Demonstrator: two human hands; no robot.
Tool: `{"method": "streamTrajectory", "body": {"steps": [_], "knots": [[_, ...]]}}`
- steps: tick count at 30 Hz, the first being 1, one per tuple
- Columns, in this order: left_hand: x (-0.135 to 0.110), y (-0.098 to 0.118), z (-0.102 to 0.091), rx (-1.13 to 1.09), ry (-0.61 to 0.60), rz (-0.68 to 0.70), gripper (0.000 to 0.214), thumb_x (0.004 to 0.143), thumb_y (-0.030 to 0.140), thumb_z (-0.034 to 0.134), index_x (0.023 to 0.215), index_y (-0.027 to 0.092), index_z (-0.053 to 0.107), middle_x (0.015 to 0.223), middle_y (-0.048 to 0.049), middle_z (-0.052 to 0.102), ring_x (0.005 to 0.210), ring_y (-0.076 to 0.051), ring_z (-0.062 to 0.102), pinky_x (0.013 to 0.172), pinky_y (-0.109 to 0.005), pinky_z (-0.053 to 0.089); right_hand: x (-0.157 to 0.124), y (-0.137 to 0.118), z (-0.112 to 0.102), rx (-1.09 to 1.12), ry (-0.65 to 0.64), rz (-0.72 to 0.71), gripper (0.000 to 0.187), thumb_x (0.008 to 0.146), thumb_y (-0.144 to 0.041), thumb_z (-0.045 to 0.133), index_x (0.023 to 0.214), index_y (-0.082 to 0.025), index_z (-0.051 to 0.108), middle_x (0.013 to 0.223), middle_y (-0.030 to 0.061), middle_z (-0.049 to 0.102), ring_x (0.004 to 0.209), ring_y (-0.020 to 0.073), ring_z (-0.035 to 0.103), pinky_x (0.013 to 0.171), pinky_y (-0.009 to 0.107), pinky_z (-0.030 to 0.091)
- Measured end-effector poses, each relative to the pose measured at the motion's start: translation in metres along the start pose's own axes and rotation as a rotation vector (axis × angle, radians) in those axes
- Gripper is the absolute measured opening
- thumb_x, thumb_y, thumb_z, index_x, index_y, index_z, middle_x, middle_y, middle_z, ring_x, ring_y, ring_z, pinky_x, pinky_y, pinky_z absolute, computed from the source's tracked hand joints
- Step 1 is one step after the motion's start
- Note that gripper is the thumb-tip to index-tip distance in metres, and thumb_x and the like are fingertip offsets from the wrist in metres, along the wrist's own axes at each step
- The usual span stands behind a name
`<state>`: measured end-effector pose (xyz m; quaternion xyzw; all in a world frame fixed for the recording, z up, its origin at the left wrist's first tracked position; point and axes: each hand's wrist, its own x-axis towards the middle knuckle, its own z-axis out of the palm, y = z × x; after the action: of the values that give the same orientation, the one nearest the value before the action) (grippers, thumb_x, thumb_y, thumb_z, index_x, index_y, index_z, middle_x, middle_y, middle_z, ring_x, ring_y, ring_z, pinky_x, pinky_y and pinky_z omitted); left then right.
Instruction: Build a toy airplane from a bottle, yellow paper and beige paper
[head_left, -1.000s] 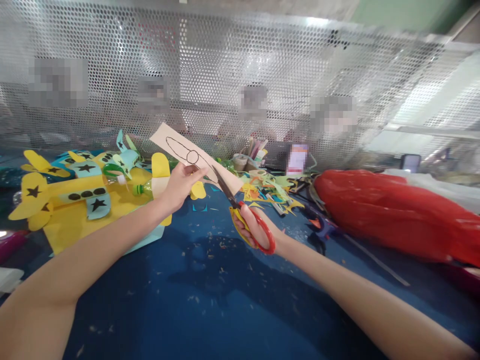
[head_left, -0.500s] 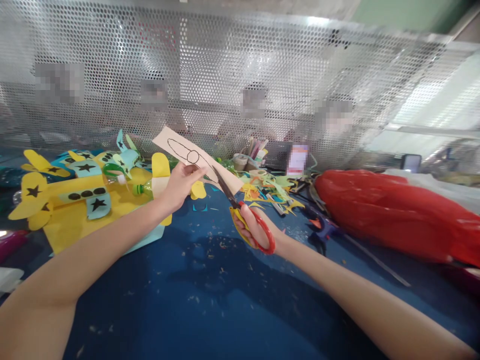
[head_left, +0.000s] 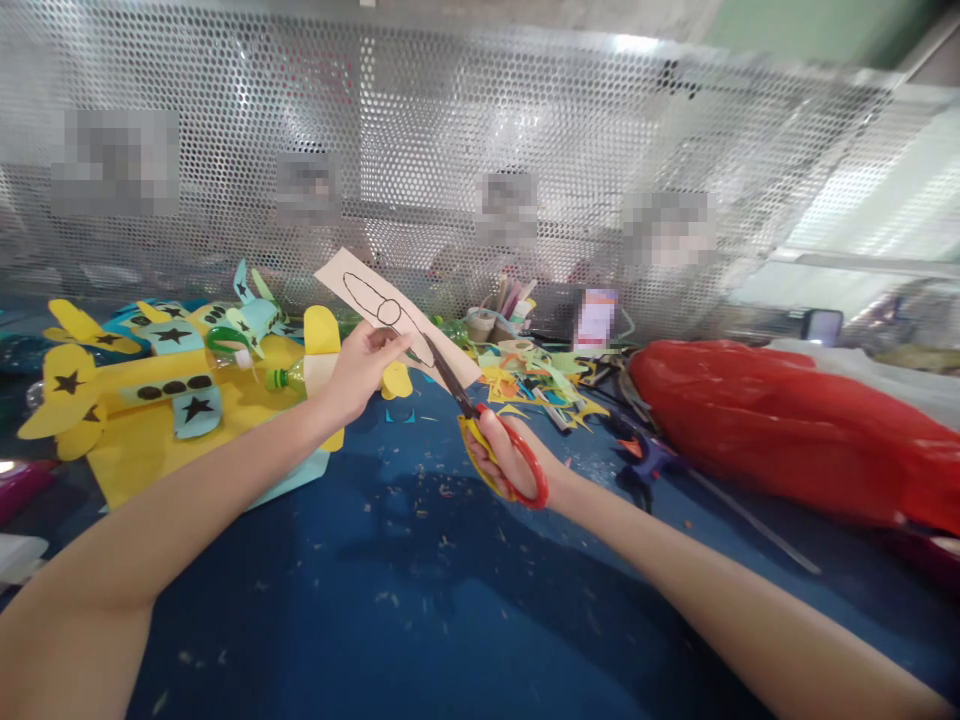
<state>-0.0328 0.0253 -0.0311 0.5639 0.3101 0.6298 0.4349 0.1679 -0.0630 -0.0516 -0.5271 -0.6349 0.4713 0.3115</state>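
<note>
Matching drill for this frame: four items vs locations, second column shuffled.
1. cream paper strip with black outline
2. red-and-yellow-handled scissors
3. shiny red plastic bag
4. yellow paper plane with black stars

A. left on blue table
B. in right hand
C. right on table
D. in left hand

Pairs: 1-D, 2-B, 3-C, 4-A

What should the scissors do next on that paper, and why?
Probably close the scissors in a short snip along the black outline. The right hand has the blades at the lower end of the paper strip, by the drawn line, and the left hand pinches the strip in the air.
</note>
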Motion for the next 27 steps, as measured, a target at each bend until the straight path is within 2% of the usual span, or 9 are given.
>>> {"method": "streamTrajectory", "body": {"steps": [4,7,12,17,22,27], "knots": [[-0.0020,0.0016,0.0008,0.037,-0.004,-0.029,0.027,0.075,0.034,0.078,0.088,0.017,0.061,0.085,-0.0032,0.069,0.080,-0.017,0.067,0.076,-0.033,0.052,-0.0010,0.0029,-0.0005,-0.033,-0.046,-0.091,0.068,0.082,-0.086,0.028,0.061,-0.022,0.040,0.052,0.0008,0.053,0.042,0.0131,0.055,0.044,0.026,0.048],[-0.0028,0.0019,0.0005,0.092,-0.022,-0.035,0.027,0.076,0.036,0.077,0.088,0.016,0.062,0.088,-0.0059,0.070,0.083,-0.019,0.067,0.079,-0.035,0.052,-0.0014,0.0035,-0.0021,-0.091,-0.083,-0.152,0.073,0.079,-0.089,0.026,0.062,-0.021,0.045,0.062,0.0062,0.063,0.057,0.0170,0.064,0.058,0.029,0.055],[-0.0021,0.0005,-0.0012,0.169,-0.070,-0.002,0.030,0.073,0.038,0.080,0.087,0.018,0.062,0.084,-0.0044,0.070,0.082,-0.022,0.067,0.078,-0.036,0.052,0.0020,0.0062,-0.0048,-0.101,-0.100,-0.146,0.076,0.077,-0.091,0.025,0.063,-0.021,0.050,0.069,0.0083,0.066,0.066,0.0194,0.067,0.067,0.033,0.058],[-0.0033,-0.0012,-0.0011,0.187,-0.123,0.037,0.032,0.074,0.036,0.080,0.094,0.019,0.061,0.094,-0.0064,0.072,0.090,-0.023,0.068,0.085,-0.039,0.052,0.0035,0.0064,-0.0053,-0.061,-0.102,-0.171,0.073,0.078,-0.090,0.027,0.065,-0.021,0.049,0.073,0.0072,0.065,0.073,0.0203,0.067,0.076,0.036,0.059],[-0.0068,0.0019,0.0023,0.225,-0.125,0.018,0.034,0.073,0.037,0.080,0.093,0.018,0.060,0.090,-0.0072,0.072,0.089,-0.025,0.068,0.087,-0.042,0.052,0.0037,0.0044,-0.0037,0.003,-0.100,-0.146,0.072,0.075,-0.092,0.032,0.066,-0.022,0.046,0.072,0.0062,0.063,0.073,0.0201,0.066,0.074,0.036,0.059],[-0.0105,0.0072,0.0058,0.236,-0.153,0.055,0.034,0.073,0.039,0.079,0.090,0.018,0.060,0.089,-0.0074,0.072,0.090,-0.025,0.068,0.086,-0.042,0.052,0.0037,0.0048,-0.0036,0.021,-0.107,-0.158,0.071,0.076,-0.091,0.033,0.067,-0.021,0.047,0.072,0.0062,0.063,0.072,0.0195,0.066,0.073,0.036,0.059]]}}
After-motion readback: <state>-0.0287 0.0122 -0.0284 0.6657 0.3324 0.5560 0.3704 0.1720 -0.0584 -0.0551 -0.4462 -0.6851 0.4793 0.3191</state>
